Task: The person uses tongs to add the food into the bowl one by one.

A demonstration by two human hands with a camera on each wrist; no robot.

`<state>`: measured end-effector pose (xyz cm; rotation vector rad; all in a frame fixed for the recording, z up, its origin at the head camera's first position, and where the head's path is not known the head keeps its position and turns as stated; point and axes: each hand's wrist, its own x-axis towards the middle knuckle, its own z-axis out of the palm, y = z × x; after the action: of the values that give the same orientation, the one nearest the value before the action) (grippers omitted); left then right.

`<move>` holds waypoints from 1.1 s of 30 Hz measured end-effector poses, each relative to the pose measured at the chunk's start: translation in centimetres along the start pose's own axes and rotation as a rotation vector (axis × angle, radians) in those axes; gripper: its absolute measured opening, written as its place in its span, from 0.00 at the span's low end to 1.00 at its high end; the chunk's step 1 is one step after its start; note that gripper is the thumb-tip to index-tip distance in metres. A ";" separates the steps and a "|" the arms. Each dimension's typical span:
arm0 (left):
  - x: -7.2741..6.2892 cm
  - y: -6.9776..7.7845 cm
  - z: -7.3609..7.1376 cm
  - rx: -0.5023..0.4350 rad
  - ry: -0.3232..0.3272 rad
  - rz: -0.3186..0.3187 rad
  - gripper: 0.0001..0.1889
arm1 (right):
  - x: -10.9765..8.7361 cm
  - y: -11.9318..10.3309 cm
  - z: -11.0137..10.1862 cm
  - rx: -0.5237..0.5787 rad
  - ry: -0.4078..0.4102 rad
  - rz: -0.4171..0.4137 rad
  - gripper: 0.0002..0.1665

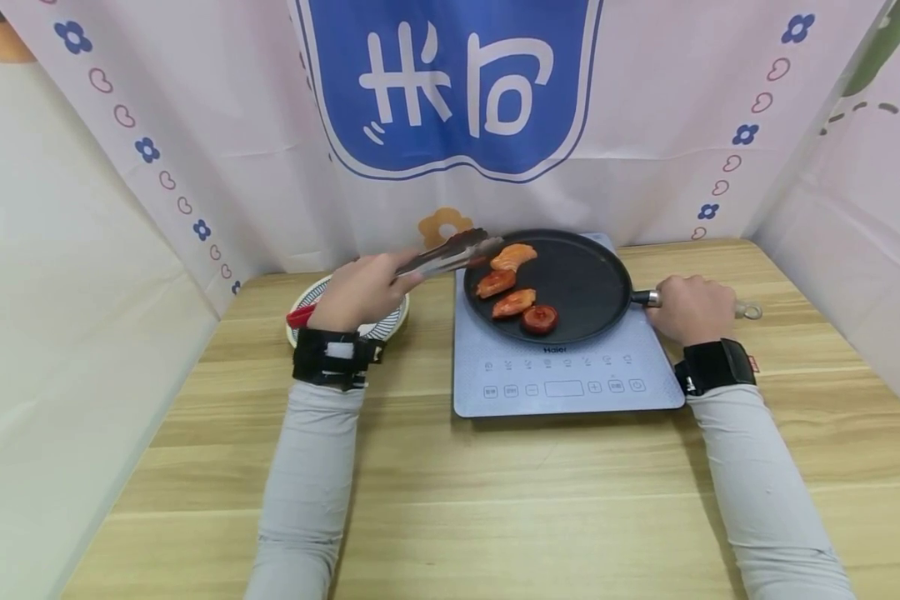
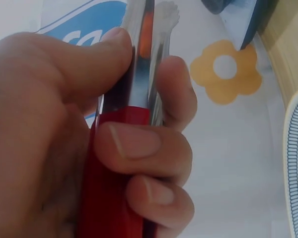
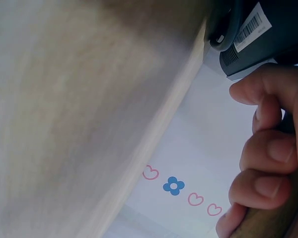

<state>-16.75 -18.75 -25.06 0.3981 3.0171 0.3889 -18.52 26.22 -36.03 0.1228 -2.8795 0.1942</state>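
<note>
My left hand (image 1: 363, 287) grips a pair of metal tongs (image 1: 450, 252) by their red handle (image 2: 119, 168), above a plate. The tongs' tips reach over the left rim of a black flat pan (image 1: 577, 283). Something orange shows between the tong arms in the left wrist view; whether it is pinched, I cannot tell. In the pan lie several glazed orange-brown pieces, like chicken wings (image 1: 513, 302), and a round reddish piece (image 1: 540, 318). My right hand (image 1: 693, 308) holds the pan's handle (image 1: 647, 297), its fingers (image 3: 268, 191) curled round it.
The pan sits on a light Haier induction cooker (image 1: 510, 400). A patterned plate (image 1: 393, 321) stands left of it, partly hidden by my left hand. Behind the wooden table (image 1: 495, 517) hangs a printed cloth (image 1: 270, 192); pale walls stand at both sides.
</note>
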 end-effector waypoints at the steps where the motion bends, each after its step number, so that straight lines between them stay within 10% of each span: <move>1: -0.2 -0.1 0.0 0.002 0.000 0.002 0.26 | 0.0 0.0 0.0 -0.001 -0.001 0.000 0.19; 33: -7.1 -6.9 0.0 0.025 -0.038 -0.044 0.24 | 0.0 -0.2 -0.1 -0.010 -0.032 0.022 0.22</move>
<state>-11.57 -27.08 -26.55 0.3365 2.9903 0.3362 -18.49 26.08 -35.94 0.0929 -2.9149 0.1839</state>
